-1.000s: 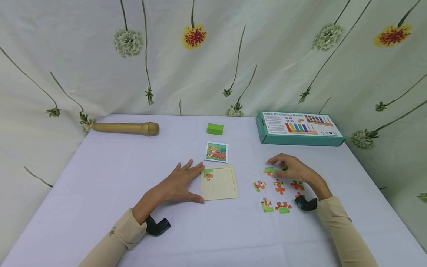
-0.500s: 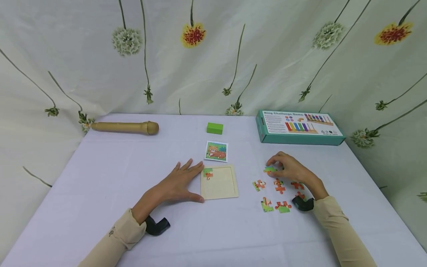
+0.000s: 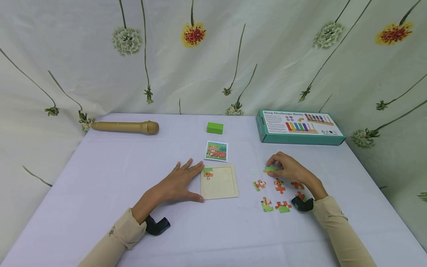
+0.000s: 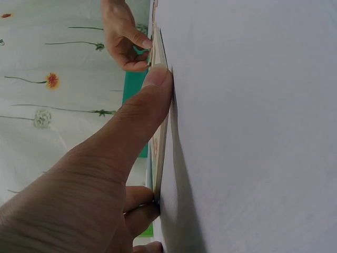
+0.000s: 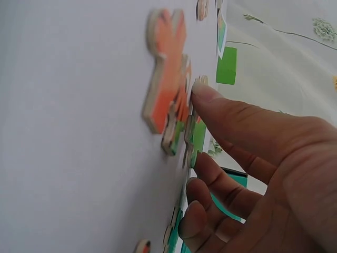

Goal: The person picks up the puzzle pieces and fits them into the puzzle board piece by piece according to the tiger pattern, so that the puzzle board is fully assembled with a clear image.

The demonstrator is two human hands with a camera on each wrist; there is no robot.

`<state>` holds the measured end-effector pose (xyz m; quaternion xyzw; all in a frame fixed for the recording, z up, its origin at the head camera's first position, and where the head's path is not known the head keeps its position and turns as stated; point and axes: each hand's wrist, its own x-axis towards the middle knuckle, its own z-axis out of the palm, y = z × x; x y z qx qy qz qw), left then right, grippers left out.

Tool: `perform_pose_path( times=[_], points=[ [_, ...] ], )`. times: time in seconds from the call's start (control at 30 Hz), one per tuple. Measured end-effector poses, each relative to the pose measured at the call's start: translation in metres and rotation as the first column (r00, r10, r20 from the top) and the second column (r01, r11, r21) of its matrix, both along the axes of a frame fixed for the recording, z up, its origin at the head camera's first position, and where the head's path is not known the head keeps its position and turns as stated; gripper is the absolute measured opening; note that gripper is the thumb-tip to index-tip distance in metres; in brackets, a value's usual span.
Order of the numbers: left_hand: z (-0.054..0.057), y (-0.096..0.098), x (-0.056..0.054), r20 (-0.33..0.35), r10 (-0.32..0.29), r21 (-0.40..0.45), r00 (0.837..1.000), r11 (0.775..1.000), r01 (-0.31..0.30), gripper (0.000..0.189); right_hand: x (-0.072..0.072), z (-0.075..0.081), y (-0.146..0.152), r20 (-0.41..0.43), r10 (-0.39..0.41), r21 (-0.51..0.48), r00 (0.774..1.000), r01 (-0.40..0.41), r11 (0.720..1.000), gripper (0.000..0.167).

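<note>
A wooden puzzle tray (image 3: 220, 187) lies mid-table, with one tiger-picture piece (image 3: 208, 173) in its upper left corner. My left hand (image 3: 173, 185) rests beside it, fingers spread; thumb and index fingertip touch its left edge. The left wrist view shows that thumb (image 4: 156, 79) on the tray's rim. To the right, my right hand (image 3: 291, 170) pinches a green and orange puzzle piece (image 3: 268, 169) between thumb and fingers, at table level. The right wrist view shows the piece's green part (image 5: 198, 136) between them. Several loose pieces (image 3: 279, 186) lie below this hand.
A tiger picture card (image 3: 217, 151) lies just behind the tray, and a green block (image 3: 215, 128) farther back. A teal game box (image 3: 301, 139) stands back right. A tan microphone-shaped stick (image 3: 123, 127) lies back left. A flowered cloth (image 3: 200, 74) hangs behind the table.
My right hand has shifted slightly left, and its thumb and fingers have closed in on the green and orange puzzle piece. My left hand stays at the tray.
</note>
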<state>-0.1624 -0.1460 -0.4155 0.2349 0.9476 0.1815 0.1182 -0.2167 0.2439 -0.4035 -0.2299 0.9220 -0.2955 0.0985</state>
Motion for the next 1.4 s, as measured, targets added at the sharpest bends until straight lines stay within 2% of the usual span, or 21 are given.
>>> perform_pose_path(
  times=[0.5, 1.4],
  points=[
    [-0.002, -0.0002, -0.0009, -0.003, 0.004, -0.001, 1.0, 1.0, -0.004, 0.115, -0.0003, -0.0012, -0.0012, 0.068, -0.015, -0.002, 0.998, 0.015, 1.0, 0.025],
    [-0.0029, -0.0006, -0.0012, -0.006, 0.001, 0.009, 1.0, 1.0, -0.001, 0.115, 0.0007, -0.0004, -0.0019, 0.011, -0.02, 0.0, 1.0, 0.02, 1.0, 0.02]
  ],
)
